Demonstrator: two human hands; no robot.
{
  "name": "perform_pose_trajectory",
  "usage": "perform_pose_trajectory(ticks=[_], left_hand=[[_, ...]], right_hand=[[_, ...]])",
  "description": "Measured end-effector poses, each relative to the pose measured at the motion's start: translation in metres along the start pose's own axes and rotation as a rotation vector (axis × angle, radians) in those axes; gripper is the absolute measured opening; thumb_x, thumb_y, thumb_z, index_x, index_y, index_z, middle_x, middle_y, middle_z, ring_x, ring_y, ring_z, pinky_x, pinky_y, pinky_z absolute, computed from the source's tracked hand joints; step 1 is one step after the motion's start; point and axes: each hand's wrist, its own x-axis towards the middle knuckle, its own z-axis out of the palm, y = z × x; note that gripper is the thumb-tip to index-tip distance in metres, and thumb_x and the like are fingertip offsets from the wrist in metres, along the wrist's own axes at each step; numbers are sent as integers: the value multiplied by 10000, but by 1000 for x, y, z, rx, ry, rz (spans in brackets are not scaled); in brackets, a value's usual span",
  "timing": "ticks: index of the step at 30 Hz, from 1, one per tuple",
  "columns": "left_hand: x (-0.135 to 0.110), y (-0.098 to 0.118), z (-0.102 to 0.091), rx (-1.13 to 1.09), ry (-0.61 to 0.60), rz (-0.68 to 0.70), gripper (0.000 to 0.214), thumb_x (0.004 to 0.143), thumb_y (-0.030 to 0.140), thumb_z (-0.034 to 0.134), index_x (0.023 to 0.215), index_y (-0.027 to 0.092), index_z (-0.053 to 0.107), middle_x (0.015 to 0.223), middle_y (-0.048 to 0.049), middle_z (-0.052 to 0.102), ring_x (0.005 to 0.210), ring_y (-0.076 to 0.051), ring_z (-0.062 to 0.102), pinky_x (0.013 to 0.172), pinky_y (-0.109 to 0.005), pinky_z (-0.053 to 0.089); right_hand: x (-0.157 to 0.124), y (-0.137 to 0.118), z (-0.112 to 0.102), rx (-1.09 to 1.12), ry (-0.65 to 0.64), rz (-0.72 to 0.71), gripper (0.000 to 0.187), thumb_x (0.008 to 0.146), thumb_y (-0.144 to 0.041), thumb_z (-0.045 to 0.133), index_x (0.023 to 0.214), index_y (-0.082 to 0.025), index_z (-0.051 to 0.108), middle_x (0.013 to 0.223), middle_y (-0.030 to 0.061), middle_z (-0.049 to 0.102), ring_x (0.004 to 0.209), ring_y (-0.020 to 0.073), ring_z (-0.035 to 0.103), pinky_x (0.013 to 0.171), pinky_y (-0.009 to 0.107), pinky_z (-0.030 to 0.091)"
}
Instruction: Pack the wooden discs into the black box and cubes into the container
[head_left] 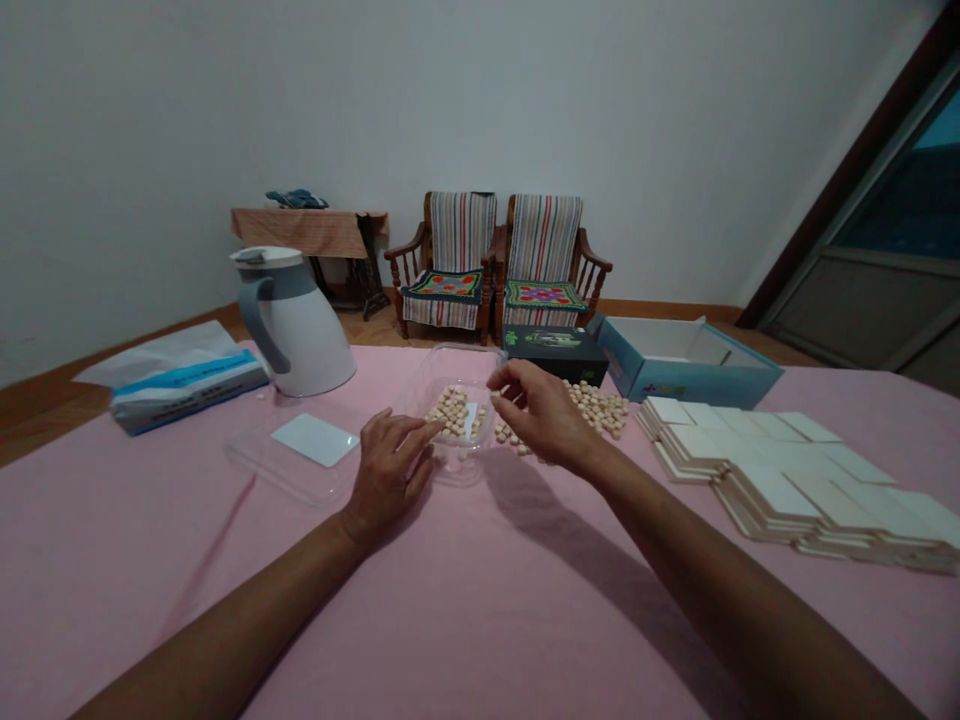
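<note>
A clear plastic container (450, 362) stands in the middle of the pink-covered table, with small pale wooden pieces (450, 408) and a white card (470, 420) inside it. My left hand (390, 462) grips its near left corner, fingers over the rim and thumb lower down. Above the container's right side, my right hand (541, 405) is closed, thumb and fingertips drawn together; what they pinch is too small to name. More of the wooden pieces (600, 408) lie in a loose heap beyond and beneath my right hand. A clear lid (255, 452) with a white label lies left of my left hand.
At the left stand a white and grey jug (311, 335) and a tissue pack (187, 388). A black box (555, 350) and an open blue box (690, 375) sit at the back. Stacks of flat wooden squares (795, 470) cover the right side. Two chairs stand beyond the table.
</note>
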Motion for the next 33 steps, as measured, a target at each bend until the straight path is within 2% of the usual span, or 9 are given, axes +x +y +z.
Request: perform_pose_trajectory(ticks=[3, 6, 10, 13, 17, 20, 24, 28, 33], left_hand=[[-1, -1, 0, -2, 2, 5, 297, 859, 177, 515, 1145, 211, 590, 1023, -62, 636, 1000, -209, 545, 1050, -480, 318], [-2, -1, 1, -10, -4, -1, 310, 859, 168, 505, 1154, 220, 587, 1030, -59, 637, 1013, -209, 551, 1056, -483, 312], [-2, -1, 2, -7, -2, -4, 321, 859, 177, 501, 1165, 227, 584, 1032, -61, 638, 1015, -213, 554, 1051, -494, 314], [-2, -2, 2, 0, -3, -4, 308, 866, 183, 504, 1160, 227, 583, 1032, -60, 640, 1009, -210, 555, 1049, -493, 315], [-2, -2, 2, 4, -15, 3, 305, 871, 183, 504, 1163, 224, 579, 1046, -60, 639, 1018, -208, 555, 1054, -486, 314], [-2, -2, 1, 10, -9, 5, 305, 865, 188, 516, 1161, 217, 585, 1035, -63, 639, 1017, -212, 557, 1051, -486, 321], [-1, -1, 1, 13, -1, 10, 296, 867, 185, 515, 1152, 210, 589, 1026, -68, 639, 1018, -214, 556, 1045, -487, 328], [-2, -2, 1, 8, -8, 4, 300, 858, 187, 521, 1147, 212, 597, 1028, -62, 642, 1007, -212, 556, 1049, -488, 327], [-1, -2, 1, 16, -8, 8, 297, 866, 183, 520, 1153, 204, 590, 1032, -64, 637, 1018, -212, 544, 1056, -486, 317]], right_hand=[[5, -5, -2, 89, 28, 8, 133, 783, -102, 525, 876, -172, 590, 827, 2, 625, 644, 89, 555, 613, 211, 407], [-6, 11, -6, -70, 41, 30, 158, 778, -78, 506, 849, -173, 610, 787, 4, 623, 662, 105, 549, 634, 227, 392], [-26, 42, -5, -337, -195, 76, 179, 738, -32, 515, 795, -165, 620, 810, 43, 636, 797, 156, 564, 707, 256, 373], [-38, 53, 6, -478, -338, 115, 167, 758, -51, 524, 822, -169, 624, 893, 75, 626, 895, 181, 553, 728, 261, 364], [-46, 54, 25, -599, -335, 130, 154, 867, -154, 468, 842, -175, 619, 935, 101, 592, 892, 199, 536, 712, 278, 368], [-47, 53, 32, -631, -331, 90, 165, 882, -172, 458, 844, -174, 618, 953, 114, 590, 930, 215, 521, 748, 297, 374], [-42, 51, 21, -574, -295, 42, 104, 826, -125, 502, 820, -172, 595, 918, 106, 600, 916, 211, 513, 766, 300, 375], [-23, 38, 9, -329, -98, 40, 112, 762, -79, 525, 824, -169, 553, 814, 40, 585, 740, 147, 523, 673, 253, 376], [-2, 10, 14, -54, -22, -43, 68, 806, -129, 556, 861, -166, 572, 813, 10, 609, 637, 96, 530, 626, 218, 385]])
